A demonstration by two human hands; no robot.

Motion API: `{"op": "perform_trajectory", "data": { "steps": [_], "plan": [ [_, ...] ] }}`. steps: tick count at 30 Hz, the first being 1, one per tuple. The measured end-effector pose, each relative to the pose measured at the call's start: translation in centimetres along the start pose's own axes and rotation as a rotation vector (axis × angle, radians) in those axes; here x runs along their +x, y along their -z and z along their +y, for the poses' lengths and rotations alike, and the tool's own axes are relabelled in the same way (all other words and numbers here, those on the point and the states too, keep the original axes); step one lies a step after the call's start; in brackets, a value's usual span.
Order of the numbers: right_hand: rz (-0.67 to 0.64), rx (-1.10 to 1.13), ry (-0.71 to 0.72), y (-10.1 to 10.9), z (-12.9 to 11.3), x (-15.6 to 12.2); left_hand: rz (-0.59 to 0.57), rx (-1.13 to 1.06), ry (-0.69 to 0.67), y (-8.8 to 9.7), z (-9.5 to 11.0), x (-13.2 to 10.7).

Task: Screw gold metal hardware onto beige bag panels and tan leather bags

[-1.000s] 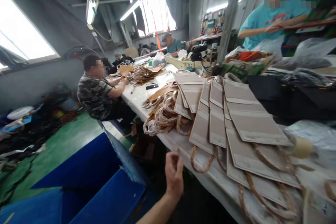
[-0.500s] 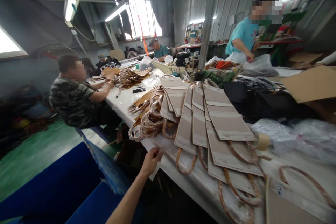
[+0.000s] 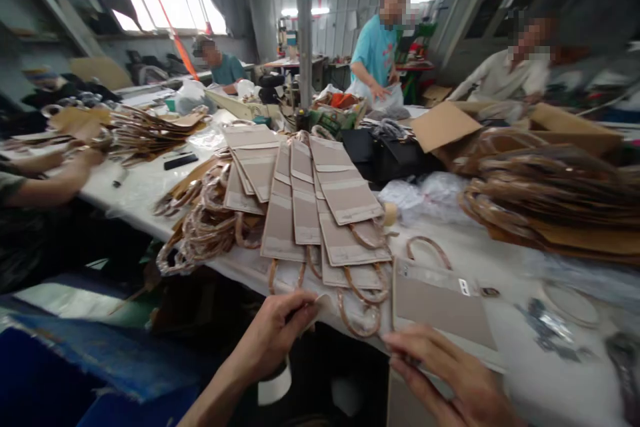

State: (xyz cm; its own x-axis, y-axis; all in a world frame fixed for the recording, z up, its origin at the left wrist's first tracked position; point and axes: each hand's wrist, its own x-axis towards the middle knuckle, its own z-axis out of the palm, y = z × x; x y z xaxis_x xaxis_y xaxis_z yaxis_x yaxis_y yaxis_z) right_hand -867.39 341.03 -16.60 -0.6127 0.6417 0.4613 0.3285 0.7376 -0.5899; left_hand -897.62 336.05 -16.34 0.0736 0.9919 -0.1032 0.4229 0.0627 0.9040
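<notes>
My left hand (image 3: 273,335) is at the table's near edge, its fingers pinched on a thin white strip (image 3: 276,383) that hangs down below the hand. My right hand (image 3: 447,373) lies at the near edge of a flat tan paper bag (image 3: 440,300) with a rope handle, fingers stretched out and touching its lower border. A fanned row of the same tan bags (image 3: 305,210) lies just beyond both hands on the white table (image 3: 505,347).
Coils of rope handles (image 3: 200,230) hang over the table's left edge. More bag stacks (image 3: 555,203) and an open cardboard box (image 3: 445,123) sit to the right. Several other people work around the table. Blue bins (image 3: 75,373) stand low at the left.
The view has swung right. My left hand has come in to the table edge holding the white strip, and my right hand has come into view on the nearest bag.
</notes>
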Motion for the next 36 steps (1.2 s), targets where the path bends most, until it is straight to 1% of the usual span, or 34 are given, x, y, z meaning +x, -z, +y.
{"op": "perform_trajectory", "data": {
  "steps": [2,4,7,9,11,13,16,18,21,24,26,28,30,32,33,34,35,36],
  "plan": [
    [0.039,-0.034,-0.052,0.7,-0.5,1.2,-0.103,0.083,-0.041,-1.7,1.4,1.2],
    [0.029,-0.068,-0.095,1.2,-0.9,1.9,-0.161,0.189,-0.111,-3.1,2.3,2.1],
    [-0.087,-0.088,-0.157,1.5,-0.9,2.2,-0.204,0.289,-0.262,-4.7,3.0,3.0],
    [-0.184,-0.108,-0.19,1.5,-0.6,2.1,-0.256,0.309,-0.346,-5.4,3.5,3.5],
    [-0.268,-0.156,-0.212,1.4,-0.3,1.9,-0.317,0.343,-0.396,-5.8,4.0,4.0],
    [-0.307,-0.223,-0.214,1.3,0.1,1.5,-0.368,0.403,-0.401,-6.0,4.6,4.4],
    [-0.301,-0.33,-0.185,0.8,0.5,0.8,-0.381,0.5,-0.369,-6.6,4.9,4.8],
    [-0.298,-0.407,-0.161,0.3,0.7,0.1,-0.402,0.544,-0.324,-7.2,4.5,5.1],
    [-0.282,-0.501,-0.134,-0.8,1.6,-1.0,-0.458,0.598,-0.275,-8.4,3.2,5.7],
    [-0.19,-0.518,-0.09,-1.8,2.5,-2.2,-0.488,0.611,-0.317,-9.0,2.0,6.1],
    [-0.064,-0.495,-0.04,-2.4,2.5,-2.8,-0.524,0.523,-0.341,-9.0,1.6,6.2],
    [0.091,-0.466,0.012,-2.9,2.1,-3.0,-0.531,0.377,-0.319,-8.7,1.5,6.3],
    [0.226,-0.441,0.065,-3.2,1.5,-2.9,-0.455,0.233,-0.265,-8.6,1.4,6.6],
    [0.313,-0.408,0.112,-3.0,1.1,-2.8,-0.328,0.115,-0.222,-8.6,1.2,7.1],
    [0.343,-0.391,0.105,-2.7,1.3,-2.9,-0.27,0.07,-0.208,-8.6,1.0,7.3],
    [0.374,-0.372,0.055,-2.1,1.9,-3.0,-0.231,0.041,-0.198,-8.6,0.8,7.4],
    [0.413,-0.341,-0.043,-1.4,2.8,-3.1,-0.214,0.027,-0.192,-8.6,0.4,7.5],
    [0.46,-0.295,-0.186,-0.6,4.1,-3.4,-0.217,0.029,-0.189,-8.6,0.1,7.4]
  ]
}}
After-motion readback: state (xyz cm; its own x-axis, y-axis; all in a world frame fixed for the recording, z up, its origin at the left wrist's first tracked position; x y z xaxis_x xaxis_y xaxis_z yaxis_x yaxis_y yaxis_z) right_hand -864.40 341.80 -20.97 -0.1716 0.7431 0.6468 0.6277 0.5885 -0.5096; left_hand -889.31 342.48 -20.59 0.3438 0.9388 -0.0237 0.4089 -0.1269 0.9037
